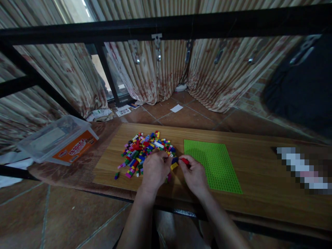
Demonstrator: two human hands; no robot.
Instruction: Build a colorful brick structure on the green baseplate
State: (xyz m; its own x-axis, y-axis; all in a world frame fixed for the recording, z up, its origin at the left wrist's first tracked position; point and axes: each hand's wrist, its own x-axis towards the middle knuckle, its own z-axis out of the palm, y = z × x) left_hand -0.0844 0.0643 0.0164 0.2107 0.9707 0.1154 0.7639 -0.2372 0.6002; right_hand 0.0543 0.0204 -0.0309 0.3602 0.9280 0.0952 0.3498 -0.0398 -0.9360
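Note:
A heap of small coloured bricks [145, 148] lies on a low wooden table [259, 173]. To its right lies a flat green baseplate [212, 164]. My left hand [154, 169] rests at the near edge of the heap, its fingers curled, and a blue and a yellow brick [174, 162] show at its fingertips. My right hand [193, 173] is just to the right, between the heap and the baseplate, pinching a red brick [185, 160]. Both hands nearly touch each other.
A clear plastic box with an orange label [61, 140] stands on the table's left end. A black metal frame [166, 27] crosses overhead, with striped curtains [155, 72] behind. Papers [124, 111] litter the tiled floor. A dark object [301, 90] sits at the right.

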